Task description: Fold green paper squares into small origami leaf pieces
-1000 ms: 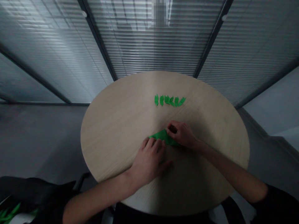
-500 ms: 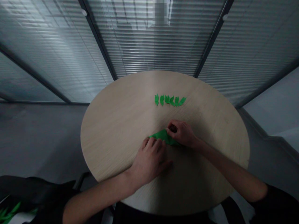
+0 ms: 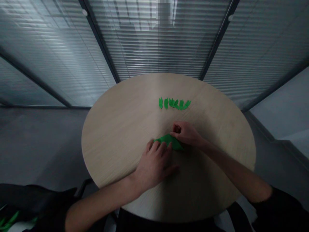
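A piece of green paper (image 3: 170, 140), with pointed ends and what looks like a folded shape, lies on the round table in front of me. My left hand (image 3: 155, 162) rests with spread fingers along its near left edge, fingertips pressing it down and thumb stretched out over the wood. At the paper's far edge, my right hand (image 3: 184, 132) is closed in a pinch, thumb and forefinger at the paper. The near part of the paper is hidden under my left fingers.
Several small green folded paper pieces (image 3: 173, 103) lie in a row farther back on the wooden table (image 3: 116, 122). Glass partitions with blinds (image 3: 159, 54) stand behind it. More green pieces (image 3: 11, 220) show at the lower left, beside a black chair or bag.
My right hand has shifted slightly up along the paper's far edge, showing more of its right side. The left hand stays in place. The whole view has drifted a little.
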The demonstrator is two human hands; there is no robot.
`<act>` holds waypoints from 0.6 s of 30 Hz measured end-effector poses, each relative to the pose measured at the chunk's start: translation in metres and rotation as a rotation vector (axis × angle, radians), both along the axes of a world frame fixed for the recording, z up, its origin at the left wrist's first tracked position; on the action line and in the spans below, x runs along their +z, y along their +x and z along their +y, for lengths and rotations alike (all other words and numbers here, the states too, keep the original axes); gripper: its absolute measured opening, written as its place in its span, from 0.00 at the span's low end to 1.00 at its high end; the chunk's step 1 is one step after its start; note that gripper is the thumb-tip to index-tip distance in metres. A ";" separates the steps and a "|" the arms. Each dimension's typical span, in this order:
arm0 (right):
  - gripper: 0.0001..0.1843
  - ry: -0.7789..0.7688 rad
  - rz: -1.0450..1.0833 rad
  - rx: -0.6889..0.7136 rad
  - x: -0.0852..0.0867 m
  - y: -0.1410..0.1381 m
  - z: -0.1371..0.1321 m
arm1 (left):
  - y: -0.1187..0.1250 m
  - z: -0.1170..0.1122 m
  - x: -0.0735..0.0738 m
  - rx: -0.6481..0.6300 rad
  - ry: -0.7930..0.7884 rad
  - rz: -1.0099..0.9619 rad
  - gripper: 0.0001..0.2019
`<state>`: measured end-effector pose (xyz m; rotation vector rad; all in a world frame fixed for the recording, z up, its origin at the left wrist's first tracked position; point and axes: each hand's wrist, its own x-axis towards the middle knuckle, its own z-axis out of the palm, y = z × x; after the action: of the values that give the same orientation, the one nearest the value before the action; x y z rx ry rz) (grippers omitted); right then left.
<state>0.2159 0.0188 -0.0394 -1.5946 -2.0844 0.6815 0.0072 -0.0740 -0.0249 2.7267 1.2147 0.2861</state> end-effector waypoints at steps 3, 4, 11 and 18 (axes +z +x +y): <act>0.08 0.005 0.002 0.003 -0.001 0.000 -0.001 | 0.002 0.002 -0.001 0.012 0.046 0.004 0.31; 0.08 0.007 0.004 0.003 0.000 0.000 -0.001 | 0.003 0.003 -0.002 0.005 0.070 0.002 0.31; 0.09 0.010 -0.010 0.026 0.003 -0.001 0.000 | 0.010 0.005 -0.019 -0.112 0.142 -0.056 0.33; 0.10 0.019 -0.013 0.016 0.003 -0.002 0.000 | 0.011 -0.001 -0.016 -0.115 0.050 -0.056 0.31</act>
<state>0.2141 0.0191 -0.0365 -1.5777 -2.1086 0.6569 0.0186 -0.0748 -0.0409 2.7972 1.0450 0.3814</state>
